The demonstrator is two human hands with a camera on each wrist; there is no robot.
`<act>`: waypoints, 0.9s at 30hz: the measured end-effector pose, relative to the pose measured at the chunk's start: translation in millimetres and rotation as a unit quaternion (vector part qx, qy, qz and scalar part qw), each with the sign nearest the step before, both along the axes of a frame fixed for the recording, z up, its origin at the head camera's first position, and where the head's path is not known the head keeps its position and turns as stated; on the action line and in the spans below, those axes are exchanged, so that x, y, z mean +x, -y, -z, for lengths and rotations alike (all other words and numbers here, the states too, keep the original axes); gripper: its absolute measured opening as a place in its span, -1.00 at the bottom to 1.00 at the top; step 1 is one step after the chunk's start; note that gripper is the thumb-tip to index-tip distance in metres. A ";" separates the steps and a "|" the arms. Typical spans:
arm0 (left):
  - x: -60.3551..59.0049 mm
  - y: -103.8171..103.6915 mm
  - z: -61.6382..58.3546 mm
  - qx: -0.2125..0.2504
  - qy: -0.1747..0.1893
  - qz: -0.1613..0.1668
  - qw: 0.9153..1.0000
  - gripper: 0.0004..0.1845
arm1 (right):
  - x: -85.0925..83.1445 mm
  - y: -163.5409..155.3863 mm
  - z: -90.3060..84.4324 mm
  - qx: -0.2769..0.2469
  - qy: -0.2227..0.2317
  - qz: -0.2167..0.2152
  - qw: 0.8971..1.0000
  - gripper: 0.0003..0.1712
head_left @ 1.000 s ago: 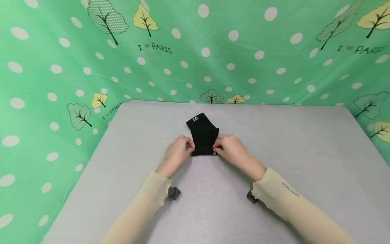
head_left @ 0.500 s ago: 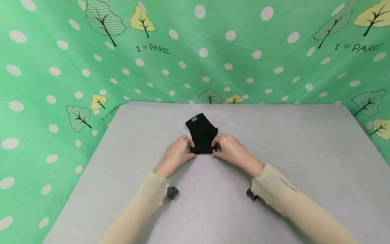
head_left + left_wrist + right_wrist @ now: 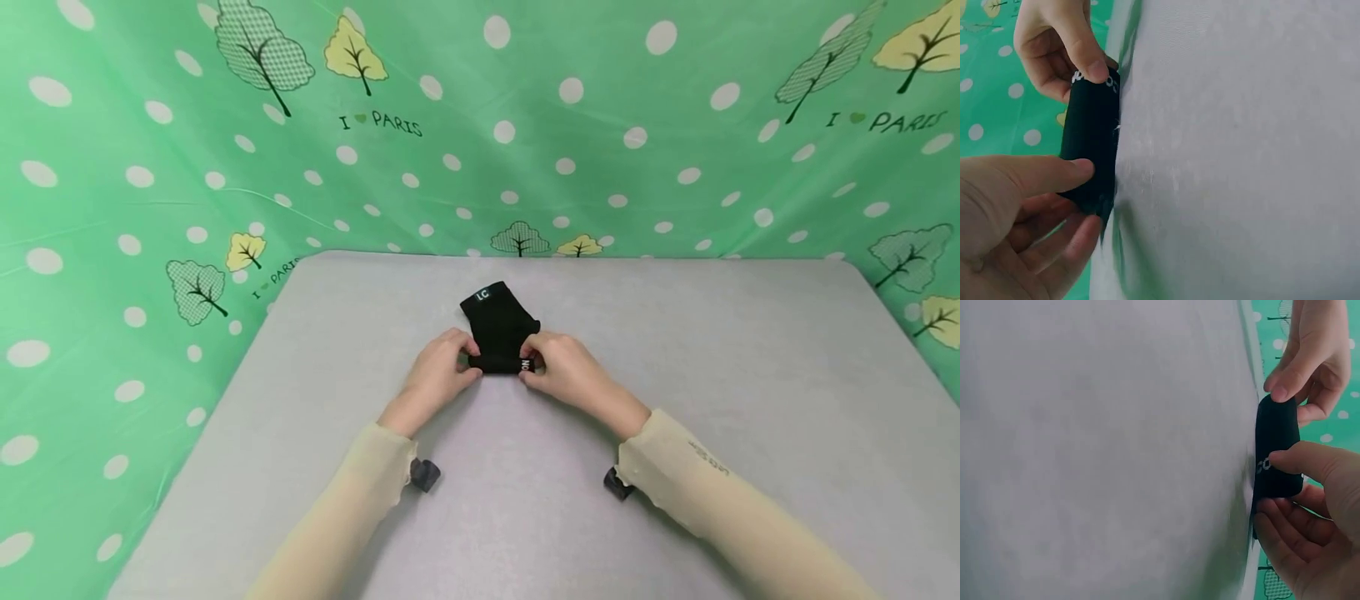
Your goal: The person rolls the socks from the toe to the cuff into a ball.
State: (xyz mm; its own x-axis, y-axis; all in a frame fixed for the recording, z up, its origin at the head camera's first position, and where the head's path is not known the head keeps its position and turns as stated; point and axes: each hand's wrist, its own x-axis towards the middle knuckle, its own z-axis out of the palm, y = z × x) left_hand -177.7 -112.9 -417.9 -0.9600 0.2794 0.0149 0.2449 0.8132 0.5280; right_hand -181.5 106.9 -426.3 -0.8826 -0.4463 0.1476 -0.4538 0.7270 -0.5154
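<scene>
Head view looks down from above; both wrist views sit close, sharing the black sock (image 3: 498, 333).

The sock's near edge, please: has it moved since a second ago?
Yes. The sock's near edge has rolled away from the person, toward the LC label, which stays put; both hands pinch the roll.

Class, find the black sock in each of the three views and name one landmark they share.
Head: black sock centre, on the far part of the table.
Left wrist: left of centre.
Right wrist: right edge.
Shared landmark: white lettering on the sock's rolled edge.
</scene>
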 end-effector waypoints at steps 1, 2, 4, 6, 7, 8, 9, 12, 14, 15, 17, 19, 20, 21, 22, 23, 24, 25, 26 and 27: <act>0.3 1.1 0.1 0.020 0.004 -0.003 1.000 -0.78 | 0.7 -0.5 0.4 -0.011 0.004 0.001 1.000 -0.81; 0.7 2.3 0.1 0.039 0.007 -0.004 0.999 -0.78 | 1.2 -1.2 1.2 -0.020 0.009 0.002 1.000 -0.81; 1.3 5.0 0.1 0.069 0.014 -0.006 0.998 -0.78 | 2.2 -2.4 1.8 -0.039 0.023 0.004 0.999 -0.82; 1.8 7.7 0.4 0.089 0.021 -0.004 0.996 -0.79 | 3.4 -3.5 1.8 -0.050 0.039 0.007 0.998 -0.82; 1.9 8.9 0.8 0.097 0.024 -0.001 0.995 -0.79 | 3.9 -3.8 1.7 -0.054 0.047 0.008 0.997 -0.82; 2.2 10.2 1.3 0.101 0.026 0.001 0.995 -0.79 | 4.5 -4.1 1.6 -0.057 0.055 0.009 0.997 -0.82; 2.2 11.2 1.9 0.105 0.028 0.003 0.994 -0.79 | 5.2 -4.2 1.1 -0.061 0.063 0.011 0.996 -0.82; 2.2 13.3 3.4 0.120 0.033 0.003 0.992 -0.79 | 6.9 -4.2 0.2 -0.075 0.086 0.020 0.993 -0.82; 1.8 13.8 4.5 0.131 0.039 -0.001 0.991 -0.80 | 7.6 -4.2 0.2 -0.090 0.103 0.030 0.990 -0.82; 1.4 13.8 5.1 0.136 0.041 -0.003 0.990 -0.80 | 7.9 -4.2 0.0 -0.096 0.111 0.035 0.989 -0.82; 0.6 13.5 6.0 0.142 0.048 -0.011 0.989 -0.81 | 8.1 -4.1 0.0 -0.108 0.124 0.045 0.985 -0.80; -0.4 13.0 6.7 0.143 0.054 -0.019 0.988 -0.81 | 7.8 -4.1 0.3 -0.118 0.131 0.054 0.983 -0.79; -0.7 12.8 6.8 0.142 0.056 -0.023 0.988 -0.81 | 7.4 -4.3 0.9 -0.122 0.131 0.057 0.982 -0.78; -1.1 12.5 6.8 0.142 0.058 -0.027 0.988 -0.81 | 7.1 -4.3 1.0 -0.127 0.130 0.059 0.981 -0.78; -1.5 12.2 6.7 0.142 0.061 -0.032 0.987 -0.81 | 6.7 -4.4 1.4 -0.132 0.129 0.062 0.981 -0.78; -1.9 11.9 6.6 0.142 0.061 -0.036 0.987 -0.80 | 6.2 -4.5 1.7 -0.135 0.127 0.064 0.981 -0.78; -2.3 11.6 6.5 0.143 0.061 -0.039 0.987 -0.80 | 5.6 -4.6 2.1 -0.137 0.124 0.066 0.981 -0.78; -2.8 11.4 6.4 0.143 0.060 -0.042 0.987 -0.80 | 5.1 -4.6 2.3 -0.139 0.121 0.068 0.981 -0.79; -3.3 11.1 6.3 0.143 0.061 -0.045 0.987 -0.81 | 4.7 -4.4 2.3 -0.141 0.120 0.070 0.980 -0.79; -3.9 10.8 6.4 0.144 0.060 -0.047 0.987 -0.81 | 4.4 -4.2 2.1 -0.141 0.119 0.071 0.980 -0.80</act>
